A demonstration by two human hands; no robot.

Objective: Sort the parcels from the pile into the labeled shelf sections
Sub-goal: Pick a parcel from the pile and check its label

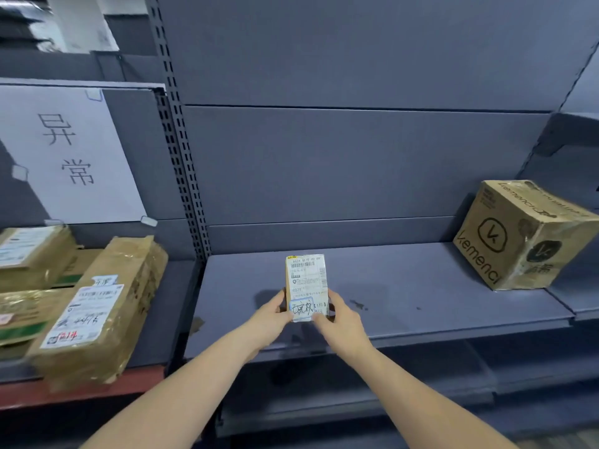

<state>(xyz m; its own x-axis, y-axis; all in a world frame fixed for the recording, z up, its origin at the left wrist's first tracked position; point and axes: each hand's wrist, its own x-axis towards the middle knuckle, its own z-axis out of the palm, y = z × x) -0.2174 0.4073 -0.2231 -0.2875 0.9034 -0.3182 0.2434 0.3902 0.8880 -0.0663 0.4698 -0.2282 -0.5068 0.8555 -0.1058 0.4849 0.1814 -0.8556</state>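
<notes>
Here, both hands hold a small parcel (306,286) over the middle shelf (421,299) of a grey metal rack. The parcel is a slim cardboard box with a white shipping label covering its upper face; a barcode sits near the far end and a handwritten note in a blue-outlined box near the close end. The left hand (274,314) grips the parcel's near left corner, with the thumb along the left edge. The right hand (337,314) grips the near right corner, with its thumb on the label. So each grip is clamped on the parcel, one on either side. The parcel's far end points toward the rack's back panel, and whether its underside touches the shelf surface cannot be told.

On the same shelf, well apart to the right, stands a brown carton (525,236) printed with "kemenci" and a round k logo, turned at an angle. A few dark marks show on the shelf surface just right of the hands.

Left of a perforated upright post (184,163), the neighbouring shelf section carries a white paper sign (69,153) taped to its back panel with two handwritten Chinese characters. Below the sign lie several taped brown parcels (100,306), stacked and leaning against each other, with white labels on top.
</notes>
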